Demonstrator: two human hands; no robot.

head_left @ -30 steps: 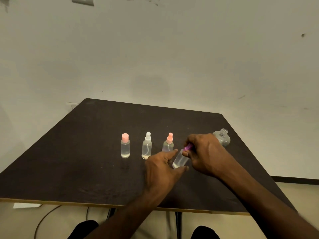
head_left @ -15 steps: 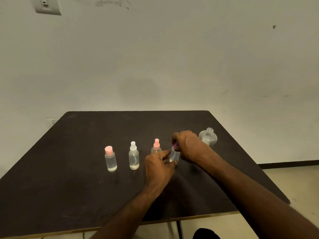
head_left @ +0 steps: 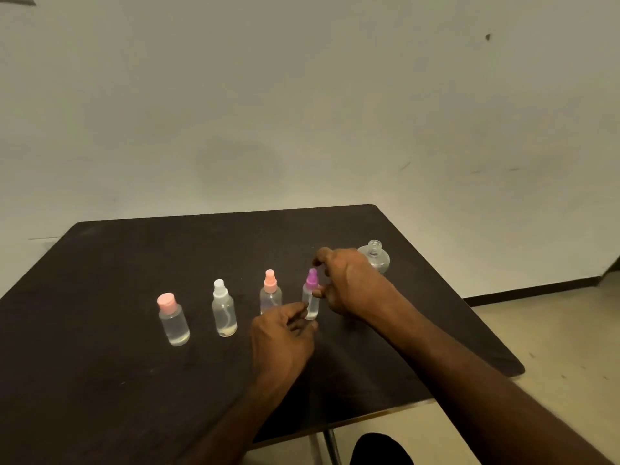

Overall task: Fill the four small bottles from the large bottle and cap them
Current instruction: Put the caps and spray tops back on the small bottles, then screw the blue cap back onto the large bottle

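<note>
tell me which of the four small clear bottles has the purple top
The small clear bottle with the purple spray top, at the right end of the row, between both hands. The other three carry a pink flat cap, a white spray top and a pink spray top.

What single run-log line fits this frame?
stage: capping last | purple-capped bottle: upright on table | left hand: fingertips at its base | right hand: beside cap | large bottle: uncapped
</note>
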